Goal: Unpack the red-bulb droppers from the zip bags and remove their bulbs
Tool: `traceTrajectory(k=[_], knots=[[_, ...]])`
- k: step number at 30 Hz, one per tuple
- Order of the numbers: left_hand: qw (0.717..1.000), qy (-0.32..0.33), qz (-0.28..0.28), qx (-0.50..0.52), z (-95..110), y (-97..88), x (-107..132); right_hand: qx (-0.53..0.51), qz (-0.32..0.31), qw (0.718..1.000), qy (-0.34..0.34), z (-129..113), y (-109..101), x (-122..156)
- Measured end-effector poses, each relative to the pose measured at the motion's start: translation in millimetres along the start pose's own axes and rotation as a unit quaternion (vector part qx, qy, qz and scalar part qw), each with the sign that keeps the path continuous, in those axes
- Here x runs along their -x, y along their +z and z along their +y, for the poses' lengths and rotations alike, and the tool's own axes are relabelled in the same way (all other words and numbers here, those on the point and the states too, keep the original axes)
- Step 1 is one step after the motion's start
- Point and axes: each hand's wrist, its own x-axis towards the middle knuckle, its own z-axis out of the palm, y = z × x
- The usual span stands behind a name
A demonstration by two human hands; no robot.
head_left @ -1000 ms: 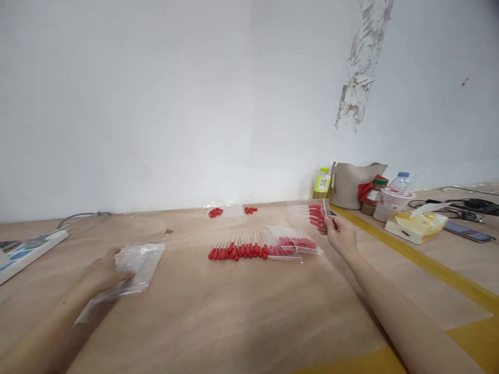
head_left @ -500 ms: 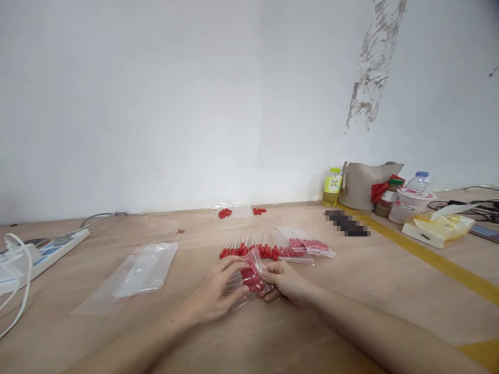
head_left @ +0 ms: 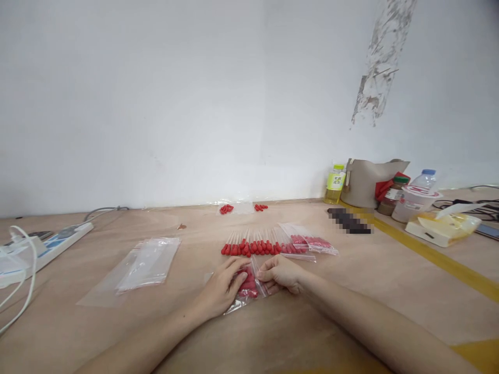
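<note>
A small clear plastic bag of red-capped droppers lies on the wooden tabletop in front of me. My left hand presses down on its left side, fingers curled over it. My right hand pinches the bag's right top edge. Just behind the hands lies a row of loose red-capped droppers. To their right are two filled clear bags. A stack of empty clear bags rests to the left.
A white power strip with cables sits at far left. Red caps in plastic lie by the wall. At the right stand a yellow-labelled bottle, a beige bag, a cup, a tissue pack and a blurred dark object.
A second ago my left hand was on the empty bags and my right hand held the filled bag up at the right. Both hands now meet on that bag in front of me.
</note>
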Motion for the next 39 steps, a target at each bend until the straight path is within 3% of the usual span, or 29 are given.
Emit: traceTrajectory(k=[9, 14, 19, 23, 30, 33, 35, 37, 39], knots=[[0.970, 0.218, -0.051, -0.097, -24, -1.9, -29, 0.034, -0.014, 0.998, -0.050, -2, 3, 7], [0.954, 0.287, -0.010, -0.081, -37, 6.6, -30, 0.030, -0.026, 0.998, -0.046, -1, 4, 6], [0.943, 0.324, 0.038, -0.064, -48, 14.7, -28, 0.041, -0.017, 0.998, -0.053, 1, 4, 6], [0.942, 0.320, 0.025, -0.102, -42, 11.4, -28, 0.048, -0.016, 0.997, -0.059, 2, 3, 6], [0.939, 0.305, 0.015, -0.159, -29, 2.0, -28, 0.054, -0.023, 0.998, -0.008, 0, -1, 4], [0.949, 0.271, -0.012, -0.160, -27, 0.1, -26, 0.067, -0.011, 0.995, -0.079, 6, -1, 6], [0.957, 0.246, -0.027, -0.153, -28, -0.2, -25, 0.112, 0.000, 0.975, -0.193, 12, -1, 8], [0.963, 0.227, -0.034, -0.140, -30, 0.2, -24, 0.201, 0.015, 0.924, -0.325, 19, -1, 9], [0.968, 0.216, -0.034, -0.125, -32, 0.9, -23, 0.296, 0.048, 0.852, -0.430, 25, -1, 8]])
